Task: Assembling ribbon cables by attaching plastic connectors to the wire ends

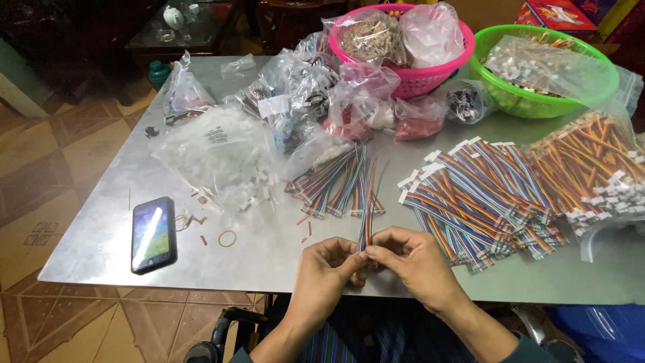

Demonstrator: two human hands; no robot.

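Your left hand point(327, 267) and right hand point(411, 263) meet at six o'clock near the table point(101, 228) edge, fingers pinched narrow on the lower end of one rainbow ribbon cable point(365, 228), which rises toward twelve from your fingertips. At nine o'clock lies a phone point(153, 233). Loose cables point(339, 181) lie just beyond; finished bundles point(484, 195) at two. Clear bags point(222, 151) at eleven, pink basket point(430, 77) and green basket point(537, 104) farthest.

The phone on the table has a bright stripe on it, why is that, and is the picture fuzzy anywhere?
Head view: the phone mirrors a light above, making a white glare stripe; the metal table shines softly too. The left hand and right hand pinching the coloured wires look slightly soft; the far dark corner is hard to make out.
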